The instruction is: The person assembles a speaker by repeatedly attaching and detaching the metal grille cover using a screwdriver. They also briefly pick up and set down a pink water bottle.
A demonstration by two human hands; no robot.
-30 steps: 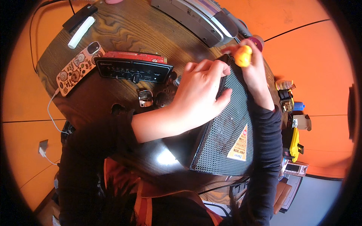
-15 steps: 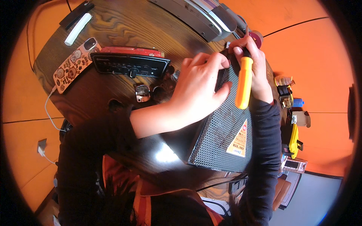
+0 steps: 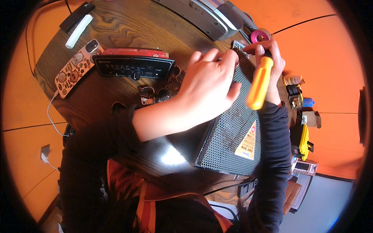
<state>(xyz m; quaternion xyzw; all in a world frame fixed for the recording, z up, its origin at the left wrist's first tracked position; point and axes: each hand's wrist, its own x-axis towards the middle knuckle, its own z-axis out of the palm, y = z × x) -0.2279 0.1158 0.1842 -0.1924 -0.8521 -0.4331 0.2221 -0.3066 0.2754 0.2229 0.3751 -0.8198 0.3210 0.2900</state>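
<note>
A box-shaped speaker (image 3: 221, 143) with a black mesh grille and a triangular yellow label stands on the dark wooden table (image 3: 128, 23) in front of me. My left hand (image 3: 211, 81) is closed over its far left edge, with the thumb along the grille; the fingertips are hidden. In my right hand (image 3: 274, 64), at the far right of the speaker, is a screwdriver (image 3: 260, 83) with a yellow handle. Its handle points back toward me, while the shaft is mostly hidden behind my fingers. The right index finger stretches toward the speaker's far end.
Left of the speaker stand a black control panel (image 3: 134, 68) with a red board behind it and a shiny metal part (image 3: 147, 95). Farther left lie a phone (image 3: 77, 70) on a white cable and a white stick (image 3: 79, 31). A grey device (image 3: 202, 19) borders the far side.
My right hand has shifted slightly right and opened outward at the index finger, and the screwdriver has tilted with it. A pink-purple ring beyond it shows more. My left hand stays nearly in place.
</note>
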